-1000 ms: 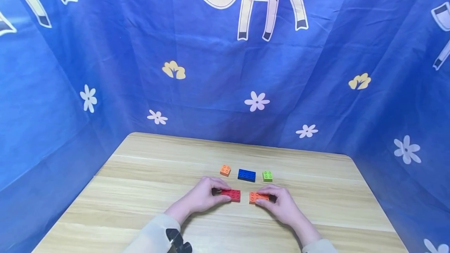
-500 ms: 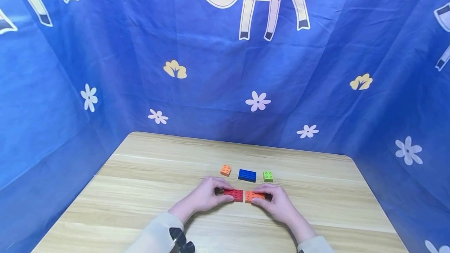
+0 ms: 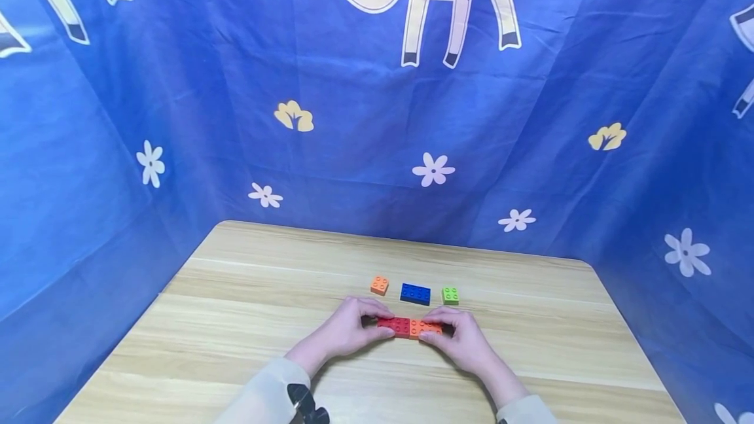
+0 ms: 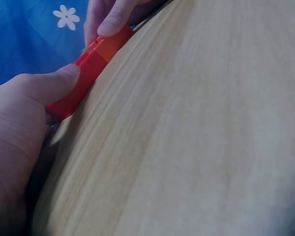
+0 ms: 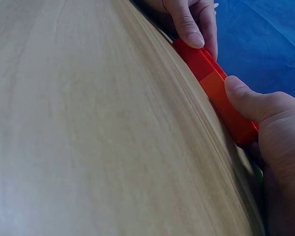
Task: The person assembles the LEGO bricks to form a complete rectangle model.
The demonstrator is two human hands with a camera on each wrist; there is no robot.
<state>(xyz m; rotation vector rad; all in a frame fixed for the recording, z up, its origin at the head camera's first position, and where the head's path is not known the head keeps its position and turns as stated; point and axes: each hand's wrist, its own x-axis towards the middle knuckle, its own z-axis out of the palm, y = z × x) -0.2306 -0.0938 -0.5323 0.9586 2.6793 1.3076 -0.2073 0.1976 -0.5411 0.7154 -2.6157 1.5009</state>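
Note:
On the wooden table, a red building brick (image 3: 402,327) and an orange building brick (image 3: 415,328) lie end to end, their short ends touching. My left hand (image 3: 347,327) pinches the red brick at its left end, thumb on the near side and fingers on the far side. From the right, my right hand (image 3: 465,337) pinches the orange brick the same way. Both wrist views show the red brick (image 4: 83,81) and the orange brick (image 5: 220,96) in one line, a thumb against each.
Behind the hands lie a small orange brick (image 3: 379,285), a blue brick (image 3: 415,294) and a small green brick (image 3: 450,296) in a row. A blue patterned curtain (image 3: 353,169) surrounds the back and sides of the wooden table (image 3: 235,319).
The red brick has slid right in my left hand and the orange brick left in my right hand. The gap between them has closed, and their ends now meet.

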